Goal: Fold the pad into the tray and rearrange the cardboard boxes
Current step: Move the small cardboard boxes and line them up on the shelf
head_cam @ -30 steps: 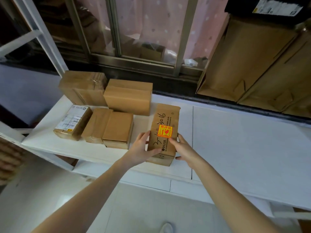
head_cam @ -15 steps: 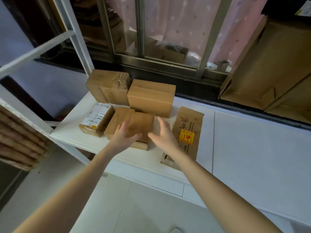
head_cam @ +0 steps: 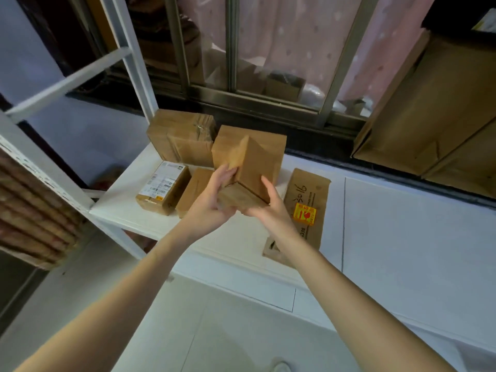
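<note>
Both hands clasp a small plain cardboard box (head_cam: 248, 170), lifted and tilted above the shelf (head_cam: 120, 205): left hand (head_cam: 214, 194) wrapped around its near-left edge, right hand (head_cam: 271, 208) cupped beneath. It looks light, rigid, smooth-sided; opposing faces are probably the surest hold.

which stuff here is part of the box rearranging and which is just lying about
Part of the job:
lifted box, held by left hand and right hand
labelled box
box marked 3016
two rear boxes

Lying about:
large cartons
white rack frame
</note>
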Tool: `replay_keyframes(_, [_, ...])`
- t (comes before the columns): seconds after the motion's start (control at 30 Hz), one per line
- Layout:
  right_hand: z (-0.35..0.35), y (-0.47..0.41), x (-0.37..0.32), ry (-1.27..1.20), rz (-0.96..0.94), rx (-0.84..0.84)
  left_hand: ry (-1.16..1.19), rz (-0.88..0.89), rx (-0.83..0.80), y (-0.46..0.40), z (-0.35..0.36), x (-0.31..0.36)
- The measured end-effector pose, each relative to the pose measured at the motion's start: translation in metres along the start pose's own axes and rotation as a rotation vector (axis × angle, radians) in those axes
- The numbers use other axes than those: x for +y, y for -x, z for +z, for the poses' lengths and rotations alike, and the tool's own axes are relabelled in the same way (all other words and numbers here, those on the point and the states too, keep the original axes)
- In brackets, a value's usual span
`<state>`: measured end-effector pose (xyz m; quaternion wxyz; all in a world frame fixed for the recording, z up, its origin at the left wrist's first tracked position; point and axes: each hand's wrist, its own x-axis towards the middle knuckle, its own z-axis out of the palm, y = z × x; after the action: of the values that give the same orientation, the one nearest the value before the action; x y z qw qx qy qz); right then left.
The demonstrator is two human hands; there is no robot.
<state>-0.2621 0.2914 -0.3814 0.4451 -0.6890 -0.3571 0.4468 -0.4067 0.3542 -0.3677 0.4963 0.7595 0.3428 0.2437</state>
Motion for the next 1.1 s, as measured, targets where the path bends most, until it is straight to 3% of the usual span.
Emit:
replay_keyframes(0.2, [-0.033, 0.028, -0.043, 0.123, -0.235, 0.148, -0.049, 0.178, 0.013, 0.013, 0.004, 0.069])
replay_keyframes(0.37, [-0.055, 0.044, -0.056, 0.066, -0.232, 0.221, -0.01, 0.347, 0.011, 0.025, 0.012, 0.098])
replay_keyframes(0.5, [-0.065, 0.052, -0.052, 0.002, -0.3, 0.23, 0.004, 0.355, 0.013, 0.026, 0.012, 0.109])
replay_keyframes(0.7, [-0.084, 0.064, -0.056, -0.209, -0.275, 0.167, -0.376, 0.428, -0.013, 0.021, 0.009, 0.111])
replay_keyframes(0.77, [-0.092, 0.064, -0.061, -0.322, -0.272, 0.173, -0.384, 0.381, 0.004, 0.019, 0.007, 0.113])
replay_keyframes(0.9, [-0.109, 0.067, -0.07, -0.273, -0.352, 0.186, -0.062, 0.164, 0.077, 0.01, -0.001, 0.121])
replay_keyframes(1.1, [-0.123, 0.071, -0.084, -0.361, -0.372, -0.023, 0.286, -0.158, 0.113, 0.003, -0.002, 0.12])
